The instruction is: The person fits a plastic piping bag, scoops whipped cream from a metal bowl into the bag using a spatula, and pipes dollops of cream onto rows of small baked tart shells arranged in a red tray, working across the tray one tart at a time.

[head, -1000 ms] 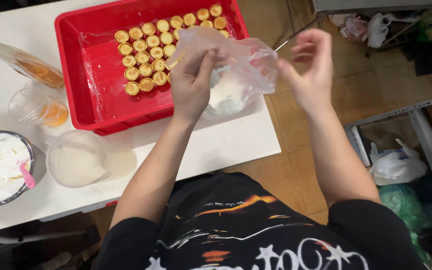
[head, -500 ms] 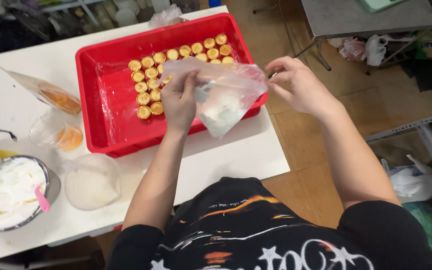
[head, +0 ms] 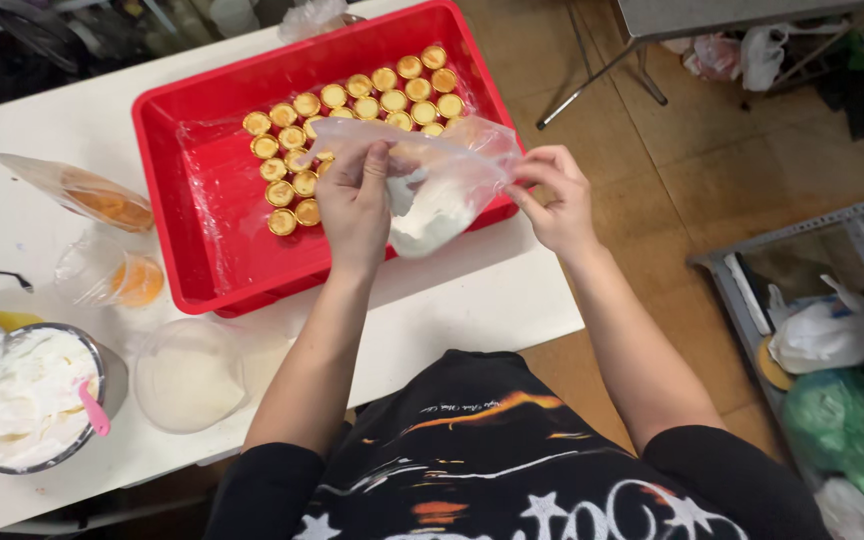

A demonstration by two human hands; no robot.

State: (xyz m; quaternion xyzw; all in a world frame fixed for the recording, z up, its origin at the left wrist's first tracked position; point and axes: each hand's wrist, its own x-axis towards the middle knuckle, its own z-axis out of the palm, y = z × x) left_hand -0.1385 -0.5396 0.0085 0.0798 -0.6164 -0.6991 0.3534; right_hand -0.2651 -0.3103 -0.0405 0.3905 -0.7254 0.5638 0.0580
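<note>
A clear plastic piping bag (head: 439,195) with white cream in its lower part hangs above the table edge. My left hand (head: 354,200) pinches its left upper rim and my right hand (head: 559,200) pinches its right rim, stretching the top. Just behind the bag stands a red plastic crate (head: 202,200) lined with clear film. Several small golden tart shells (head: 352,100) lie in rows in the crate's right half.
On the white table (head: 492,300) lie two piping bags with orange filling (head: 102,205), a flat bag of white cream (head: 190,378) and a metal bowl of cream (head: 27,400) with a pink spatula. Right of the table is wooden floor, a metal shelf with plastic bags (head: 832,340).
Both hands have come lower and closer to the table with the bag. The bag's top has been drawn out wider between them, and the cream has settled to the bottom.
</note>
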